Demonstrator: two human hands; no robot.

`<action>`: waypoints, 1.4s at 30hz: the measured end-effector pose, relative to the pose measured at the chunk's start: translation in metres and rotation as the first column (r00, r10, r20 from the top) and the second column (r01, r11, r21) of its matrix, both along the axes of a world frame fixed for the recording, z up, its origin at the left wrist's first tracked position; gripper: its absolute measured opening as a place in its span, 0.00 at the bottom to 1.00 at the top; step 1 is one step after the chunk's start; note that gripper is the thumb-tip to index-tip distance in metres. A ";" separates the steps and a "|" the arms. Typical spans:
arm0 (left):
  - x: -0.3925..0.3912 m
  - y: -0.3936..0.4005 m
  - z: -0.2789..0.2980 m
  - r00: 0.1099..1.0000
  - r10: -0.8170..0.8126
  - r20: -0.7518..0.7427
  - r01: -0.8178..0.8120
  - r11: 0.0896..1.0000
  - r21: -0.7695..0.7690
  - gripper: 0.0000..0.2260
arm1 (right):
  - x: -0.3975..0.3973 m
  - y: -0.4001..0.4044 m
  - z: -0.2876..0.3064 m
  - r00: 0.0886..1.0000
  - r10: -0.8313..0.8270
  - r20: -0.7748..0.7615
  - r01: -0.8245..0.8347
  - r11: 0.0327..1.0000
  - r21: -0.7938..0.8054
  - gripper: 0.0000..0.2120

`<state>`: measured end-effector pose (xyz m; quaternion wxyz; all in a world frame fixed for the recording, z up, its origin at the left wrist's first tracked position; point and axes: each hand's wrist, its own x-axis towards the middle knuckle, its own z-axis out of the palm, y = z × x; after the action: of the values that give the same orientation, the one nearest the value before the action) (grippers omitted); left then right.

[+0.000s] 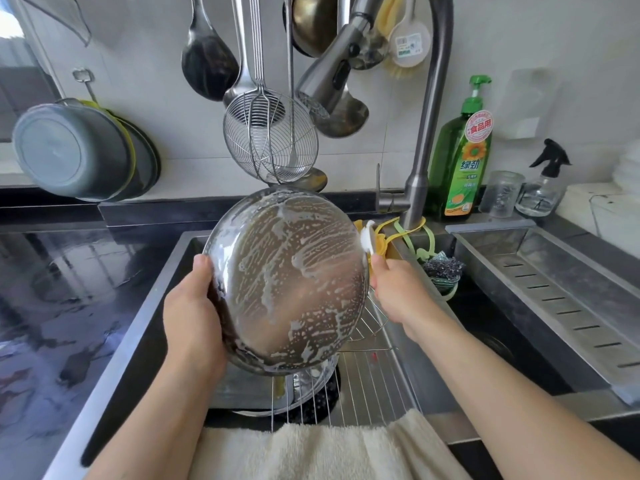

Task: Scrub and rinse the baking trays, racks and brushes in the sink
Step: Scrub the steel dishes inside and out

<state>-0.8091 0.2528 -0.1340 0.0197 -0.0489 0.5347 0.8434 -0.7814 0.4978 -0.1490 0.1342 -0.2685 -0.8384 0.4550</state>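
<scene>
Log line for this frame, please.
stage: scrubbing | left hand: grips soapy round tray | right hand: holds yellow brush at tray rim | faucet: no water visible

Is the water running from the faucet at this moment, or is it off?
Off: no stream falls from the faucet's spray head, and the soapy foam on the round tray below is not rinsed away.

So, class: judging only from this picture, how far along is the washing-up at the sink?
Done: the round tray is soaped, with streaks of suds across it. In hand: the left hand holds its rim while the right hand holds the yellow brush at its edge. Left: no water runs from the tap, so rinsing remains; wire racks lie in the sink.
</scene>
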 end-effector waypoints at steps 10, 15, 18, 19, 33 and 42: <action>-0.007 -0.006 -0.007 0.968 0.120 0.219 -0.153 0.978 0.139 0.19 | -0.001 -0.024 -0.028 0.917 0.058 0.396 -0.012 0.993 -0.118 0.22; -0.005 0.002 -0.004 0.986 0.091 0.142 -0.083 0.995 -0.059 0.17 | 0.000 -0.023 -0.017 0.968 0.137 0.210 -0.130 0.990 -0.045 0.21; 0.008 0.007 0.003 0.995 0.047 -0.086 -0.070 0.953 -0.296 0.14 | 0.005 -0.012 -0.005 0.989 0.136 0.063 -0.138 0.990 0.026 0.22; 0.013 0.007 0.006 0.987 0.023 -0.162 -0.080 0.931 -0.356 0.14 | 0.006 -0.009 -0.004 0.990 0.134 0.041 -0.136 0.990 0.028 0.22; 0.026 -0.026 0.019 0.436 -0.883 -0.172 -0.541 -0.104 -0.834 0.13 | 0.010 0.010 0.005 0.996 0.019 -0.084 -0.015 0.999 0.039 0.26; -0.003 -0.007 -0.033 0.198 -0.945 0.262 -0.603 -0.328 -0.727 0.10 | 0.010 0.004 0.000 0.993 0.120 -0.018 -0.117 0.988 0.099 0.26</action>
<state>-0.8125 0.2456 -0.1670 -0.0159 0.6058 0.7771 -0.1697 -0.7710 0.5015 -0.1489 0.1300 -0.2058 -0.8724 0.4239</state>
